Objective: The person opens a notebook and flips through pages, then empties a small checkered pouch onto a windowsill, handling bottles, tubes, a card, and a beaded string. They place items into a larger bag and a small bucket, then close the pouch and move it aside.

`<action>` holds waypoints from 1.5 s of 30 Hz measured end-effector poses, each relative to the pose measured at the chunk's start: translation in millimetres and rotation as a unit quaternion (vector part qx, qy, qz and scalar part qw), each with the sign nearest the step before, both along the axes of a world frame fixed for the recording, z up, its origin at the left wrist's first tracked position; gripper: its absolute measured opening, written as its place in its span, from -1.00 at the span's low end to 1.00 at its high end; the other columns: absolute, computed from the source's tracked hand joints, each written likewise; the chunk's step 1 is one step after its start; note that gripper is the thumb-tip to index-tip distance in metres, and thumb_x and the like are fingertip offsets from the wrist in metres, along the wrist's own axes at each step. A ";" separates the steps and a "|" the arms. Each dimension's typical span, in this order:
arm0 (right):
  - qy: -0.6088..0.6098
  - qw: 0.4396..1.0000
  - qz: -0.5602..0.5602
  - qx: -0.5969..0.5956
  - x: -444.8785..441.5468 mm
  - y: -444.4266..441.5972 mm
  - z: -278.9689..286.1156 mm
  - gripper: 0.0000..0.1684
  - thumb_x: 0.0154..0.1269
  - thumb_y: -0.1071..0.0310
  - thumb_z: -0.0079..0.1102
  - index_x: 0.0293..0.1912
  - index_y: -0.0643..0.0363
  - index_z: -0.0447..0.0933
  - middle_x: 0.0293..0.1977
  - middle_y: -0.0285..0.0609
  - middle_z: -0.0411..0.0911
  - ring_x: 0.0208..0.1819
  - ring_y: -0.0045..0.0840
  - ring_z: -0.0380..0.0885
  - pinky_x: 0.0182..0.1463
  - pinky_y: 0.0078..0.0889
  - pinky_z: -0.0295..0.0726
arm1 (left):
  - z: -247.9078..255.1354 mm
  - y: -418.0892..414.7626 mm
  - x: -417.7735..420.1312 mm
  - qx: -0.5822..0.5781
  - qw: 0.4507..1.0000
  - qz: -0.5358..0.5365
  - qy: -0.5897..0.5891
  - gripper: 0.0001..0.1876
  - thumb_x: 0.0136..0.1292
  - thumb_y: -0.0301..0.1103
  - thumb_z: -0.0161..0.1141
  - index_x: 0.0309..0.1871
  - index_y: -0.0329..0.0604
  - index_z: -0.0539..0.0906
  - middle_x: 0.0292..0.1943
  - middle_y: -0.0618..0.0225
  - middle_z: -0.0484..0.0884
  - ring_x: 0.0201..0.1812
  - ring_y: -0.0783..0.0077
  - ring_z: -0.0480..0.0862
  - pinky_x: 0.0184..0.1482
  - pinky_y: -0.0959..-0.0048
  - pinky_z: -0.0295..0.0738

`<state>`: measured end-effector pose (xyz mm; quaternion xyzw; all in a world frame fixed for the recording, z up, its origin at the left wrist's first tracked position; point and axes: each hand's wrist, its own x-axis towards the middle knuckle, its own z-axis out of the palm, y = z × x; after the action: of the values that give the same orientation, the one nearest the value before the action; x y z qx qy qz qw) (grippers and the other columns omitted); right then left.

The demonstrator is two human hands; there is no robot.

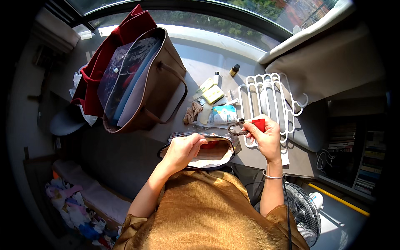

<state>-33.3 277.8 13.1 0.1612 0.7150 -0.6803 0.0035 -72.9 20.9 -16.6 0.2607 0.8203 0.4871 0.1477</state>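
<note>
My right hand [265, 136] pinches a dark, wavy-edged loop [236, 128] and a small red packet or tag [259, 124] above the desk. Curled fingers and thumb meet on my left hand [186, 149], over the mouth of a checked fabric zip pouch [215, 163]. Whether those fingers grip the pouch's far rim or something small is hidden. The pouch gapes towards me at the desk's front edge, showing a pale lining and something red [212, 144] inside.
Beyond the pouch lie a blue-and-white packet [224, 114], a yellow box [213, 94], a crumpled brown cloth [192, 113] and small bottles [234, 70]. White hangers [282, 103] lie right. A brown tote bag [164, 78] and red bag [93, 81] stand left. A fan [301, 212] is below right.
</note>
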 end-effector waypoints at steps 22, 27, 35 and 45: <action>0.111 0.912 0.123 0.375 -54.8 -24.8 -37.4 -0.90 0.26 0.45 0.25 -0.25 0.30 0.61 -0.40 0.00 0.62 -0.41 -0.23 0.63 -0.32 -0.35 0.55 | -28.4 -68.8 60.3 -0.040 0.969 0.242 -0.034 -0.72 0.15 -0.53 0.31 -0.04 -0.31 0.71 0.23 -0.10 0.54 0.20 0.02 0.60 0.24 0.27 0.46; 0.083 0.849 0.178 0.490 -102.3 51.9 -144.3 -0.67 0.06 0.60 0.30 -0.12 0.18 0.61 -0.15 -0.06 0.54 -0.12 -0.19 0.60 -0.04 -0.23 0.60 | -34.5 -67.7 53.7 -0.067 0.969 0.236 0.007 -0.77 0.18 -0.56 0.30 -0.08 -0.38 0.68 0.14 -0.04 0.61 -0.02 0.15 0.73 0.02 0.40 0.60; 0.099 0.814 0.208 0.534 -104.5 58.1 -177.0 -0.76 0.06 0.53 0.35 -0.21 0.15 0.63 -0.25 -0.13 0.53 -0.12 -0.21 0.55 -0.03 -0.22 0.57 | -31.9 -68.3 50.0 -0.065 0.966 0.248 0.044 -0.77 0.15 -0.55 0.33 -0.10 -0.33 0.70 0.11 -0.03 0.63 0.10 0.08 0.67 0.13 0.33 0.55; 0.174 0.941 0.161 0.243 -39.6 -6.2 -11.3 -0.75 0.08 0.53 0.41 -0.18 0.30 0.66 -0.29 -0.11 0.67 -0.30 -0.44 0.66 -0.24 -0.46 0.65 | 2.7 -16.0 29.7 0.201 0.932 0.249 -0.172 -0.62 0.23 -0.63 0.28 0.14 -0.37 0.59 0.14 0.07 0.63 0.15 0.28 0.65 0.23 0.39 0.52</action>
<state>-72.9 271.6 1.8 -0.0808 0.8645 -0.4935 -0.0505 -43.2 4.9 -13.9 -0.0150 0.7060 0.7003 0.1050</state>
